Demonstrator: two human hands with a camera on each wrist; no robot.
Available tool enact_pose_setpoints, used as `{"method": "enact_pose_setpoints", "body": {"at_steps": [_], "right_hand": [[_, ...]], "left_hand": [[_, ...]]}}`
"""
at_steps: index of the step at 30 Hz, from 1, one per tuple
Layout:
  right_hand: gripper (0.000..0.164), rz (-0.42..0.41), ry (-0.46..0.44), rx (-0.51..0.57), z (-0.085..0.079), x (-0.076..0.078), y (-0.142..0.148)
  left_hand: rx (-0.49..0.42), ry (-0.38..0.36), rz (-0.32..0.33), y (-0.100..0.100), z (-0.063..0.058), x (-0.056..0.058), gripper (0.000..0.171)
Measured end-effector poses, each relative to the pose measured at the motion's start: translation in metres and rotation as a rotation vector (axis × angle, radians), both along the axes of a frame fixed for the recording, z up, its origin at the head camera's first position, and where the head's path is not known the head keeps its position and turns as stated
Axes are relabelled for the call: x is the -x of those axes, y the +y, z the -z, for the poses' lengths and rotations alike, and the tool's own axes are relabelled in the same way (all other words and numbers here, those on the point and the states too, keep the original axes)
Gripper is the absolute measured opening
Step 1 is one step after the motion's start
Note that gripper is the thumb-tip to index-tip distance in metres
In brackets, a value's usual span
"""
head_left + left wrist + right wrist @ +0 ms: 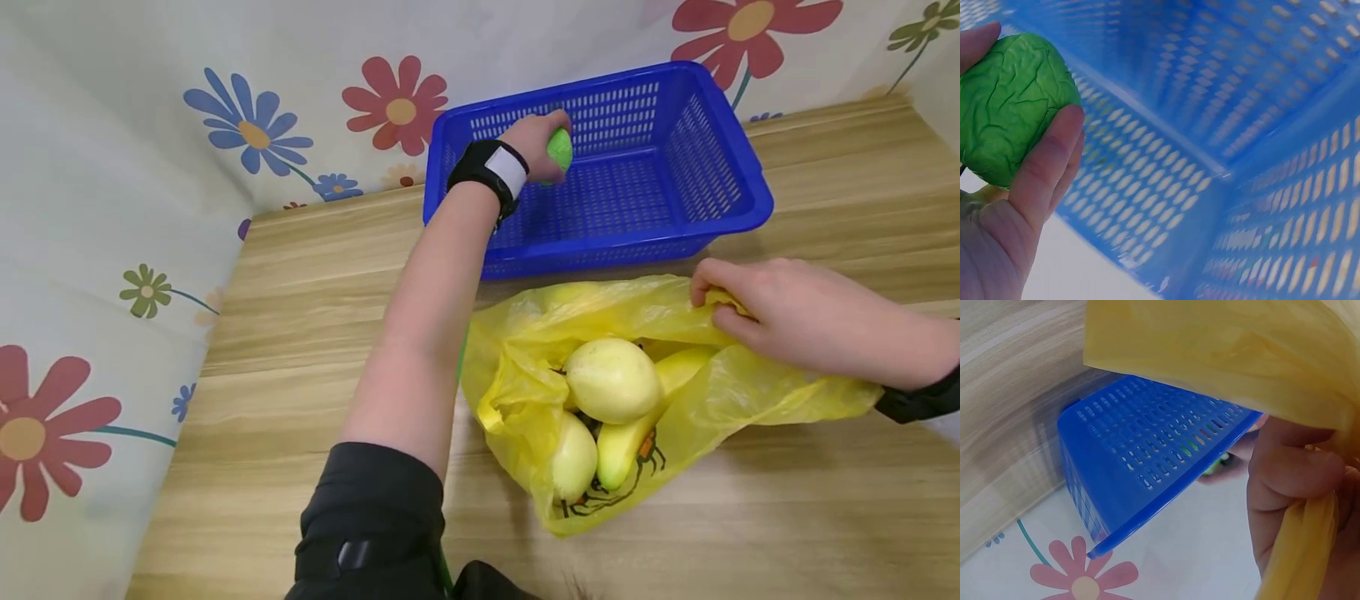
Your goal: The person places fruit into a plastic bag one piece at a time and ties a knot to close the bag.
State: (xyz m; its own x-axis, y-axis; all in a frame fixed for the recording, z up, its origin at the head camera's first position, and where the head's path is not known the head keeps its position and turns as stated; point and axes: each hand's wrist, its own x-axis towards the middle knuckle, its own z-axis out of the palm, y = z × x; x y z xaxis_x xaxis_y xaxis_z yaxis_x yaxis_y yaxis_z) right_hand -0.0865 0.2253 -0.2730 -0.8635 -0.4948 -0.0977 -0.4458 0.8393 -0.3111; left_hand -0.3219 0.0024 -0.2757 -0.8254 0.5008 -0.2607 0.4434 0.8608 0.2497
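My left hand [534, 146] grips a round green toy cabbage [1016, 106] with a wrinkled, leafy surface, over the left part of the blue plastic basket [592, 254]. Its fingers curl round the cabbage in the left wrist view. My right hand [795, 312] pinches the gathered edge of a yellow plastic bag [525, 333] between thumb and fingers, holding its mouth wide. Inside the bag lie a large pale yellow-green round fruit [613, 381], another pale round fruit [574, 458] and a yellow-green banana [622, 450]. Folds of the bag hide part of its contents.
The basket stands at the back of the wood-grain table [300, 375], against a white wall covering [315, 50] with printed flowers. The bag lies in front of the basket, close to its near wall. My left forearm [420, 333] passes along the bag's left side.
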Motion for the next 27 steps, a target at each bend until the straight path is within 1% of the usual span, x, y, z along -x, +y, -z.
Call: {"method": "enact_pose_setpoints", "body": {"at_steps": [2,5,7,9,11,14,16,18,19,20,21,22,24,25,27], "right_hand": [[0.015,0.003,-0.008,-0.005,-0.001,0.000,-0.001],[0.015,0.007,-0.017,-0.008,-0.002,0.000,-0.001],[0.015,0.008,-0.017,-0.008,-0.002,0.000,-0.001],[0.015,0.008,-0.015,-0.007,-0.003,0.000,-0.001],[0.015,0.010,-0.015,-0.005,-0.003,0.000,-0.002],[0.015,0.015,-0.018,-0.005,-0.004,0.000,-0.004],[0.014,0.028,-0.024,0.000,-0.003,-0.001,-0.004],[0.014,0.036,-0.030,0.005,-0.003,-0.001,-0.003],[0.015,0.041,-0.033,0.007,-0.002,-0.001,-0.003],[0.015,0.042,-0.032,0.008,-0.002,0.000,-0.002],[0.015,0.046,-0.029,0.008,-0.002,-0.001,-0.002],[0.017,0.043,-0.026,0.007,-0.002,0.000,-0.001],[0.027,0.037,-0.019,0.006,-0.002,0.000,0.001],[0.033,0.038,-0.019,0.004,-0.002,0.000,0.002],[0.041,0.041,-0.022,0.007,-0.002,-0.001,0.003]], "left_hand": [[-0.053,0.020,0.041,-0.007,-0.013,-0.006,0.063],[-0.159,0.047,0.085,-0.018,-0.030,-0.019,0.061],[-0.252,0.051,0.114,-0.025,-0.039,-0.030,0.060],[-0.358,0.046,0.166,-0.030,-0.047,-0.044,0.060],[-0.454,0.042,0.238,-0.034,-0.052,-0.063,0.061],[-0.578,0.033,0.369,-0.036,-0.056,-0.097,0.063],[-0.623,0.004,0.445,-0.033,-0.057,-0.121,0.064],[-0.653,-0.041,0.520,-0.028,-0.056,-0.142,0.065],[-0.653,-0.072,0.552,-0.025,-0.056,-0.151,0.065],[-0.632,-0.101,0.574,-0.022,-0.056,-0.159,0.066],[-0.601,-0.121,0.600,-0.019,-0.056,-0.166,0.067],[-0.562,-0.126,0.630,-0.016,-0.056,-0.172,0.068],[-0.479,-0.127,0.674,-0.011,-0.056,-0.181,0.070],[-0.429,-0.127,0.689,-0.008,-0.056,-0.184,0.071],[-0.350,-0.100,0.739,-0.003,-0.056,-0.187,0.073]]}}
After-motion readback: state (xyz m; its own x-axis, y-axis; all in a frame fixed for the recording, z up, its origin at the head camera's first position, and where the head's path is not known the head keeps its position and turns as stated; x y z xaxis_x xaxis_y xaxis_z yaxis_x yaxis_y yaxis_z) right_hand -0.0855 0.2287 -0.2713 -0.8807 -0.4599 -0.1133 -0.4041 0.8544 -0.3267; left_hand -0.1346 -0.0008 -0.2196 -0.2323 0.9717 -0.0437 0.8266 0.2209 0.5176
